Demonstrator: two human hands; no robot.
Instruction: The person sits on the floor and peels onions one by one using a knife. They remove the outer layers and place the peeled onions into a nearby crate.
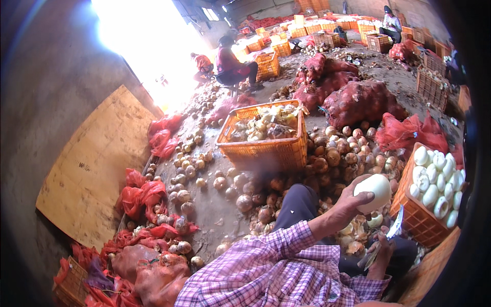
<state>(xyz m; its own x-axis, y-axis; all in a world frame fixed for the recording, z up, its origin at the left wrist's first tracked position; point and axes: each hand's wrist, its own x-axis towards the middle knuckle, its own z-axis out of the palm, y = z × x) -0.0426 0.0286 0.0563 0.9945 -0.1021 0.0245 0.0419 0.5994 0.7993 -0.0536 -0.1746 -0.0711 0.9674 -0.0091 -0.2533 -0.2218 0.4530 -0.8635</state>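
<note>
My left hand (355, 197) grips a peeled white onion (373, 193), thumb across its near side, above the right knee area. Lower right, my right hand (379, 255) holds a knife (396, 224) with its blade pointing up; something thin and pale also shows at the fingers. An orange plastic crate (416, 217) full of peeled white onions (430, 196) stands to the right of both hands. Unpeeled onions (333, 157) lie heaped on the floor ahead, and loose onion skins (355, 247) lie between my hands and the heap.
An orange crate (264, 147) of onion skins stands ahead. Red mesh sacks of onions (360, 101) lie beyond it. More onions and red mesh bags (144, 195) line the left side, by a leaning wooden board (99, 165). Several people sit farther off among crates.
</note>
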